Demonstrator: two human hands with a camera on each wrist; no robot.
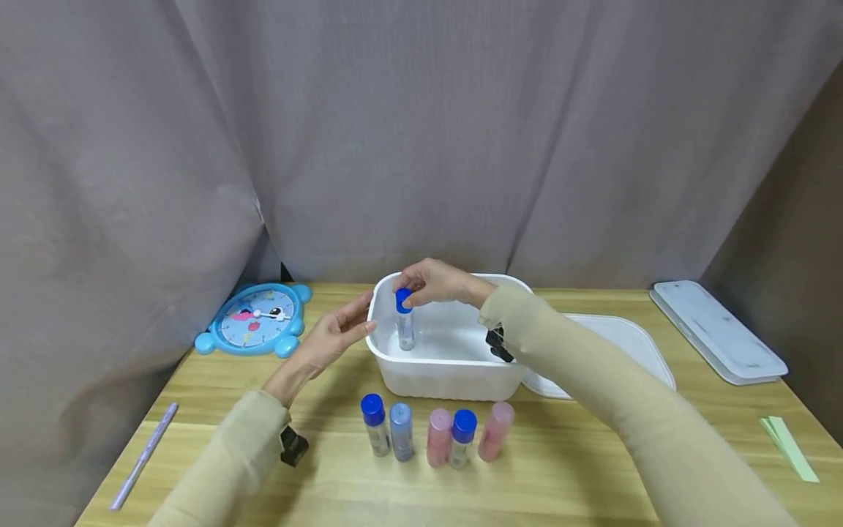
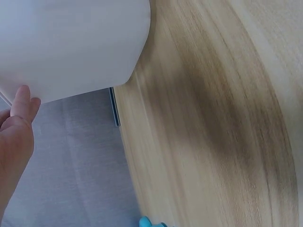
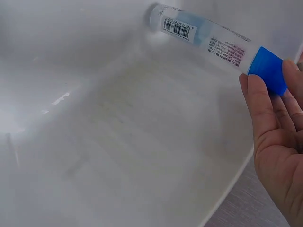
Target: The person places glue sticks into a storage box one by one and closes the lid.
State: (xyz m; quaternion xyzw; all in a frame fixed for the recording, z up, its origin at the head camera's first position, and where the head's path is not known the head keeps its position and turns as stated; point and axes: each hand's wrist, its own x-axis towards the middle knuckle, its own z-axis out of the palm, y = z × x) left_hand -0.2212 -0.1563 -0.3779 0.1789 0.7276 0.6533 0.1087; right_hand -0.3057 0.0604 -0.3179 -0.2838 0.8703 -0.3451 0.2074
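Inside the white plastic box (image 1: 454,373), near its left end, a glue stick (image 1: 405,333) with a blue cap stands nearly upright. My right hand (image 1: 437,282) reaches over the box and pinches that cap between thumb and fingers. The right wrist view shows the glue stick's clear, printed body (image 3: 203,40) with its lower end at the box floor. My left hand (image 1: 336,333) touches the box's left side with fairly straight fingers, which the left wrist view shows against the outer wall (image 2: 85,52).
In front of the box stand several sticks: two blue-capped (image 1: 373,421), one pale blue (image 1: 401,432), two pink (image 1: 439,438). A white lid (image 1: 619,340) lies right of the box, before a flat white case (image 1: 718,329). Around them are a blue toy clock (image 1: 257,318), purple pen (image 1: 145,455), green strips (image 1: 789,448).
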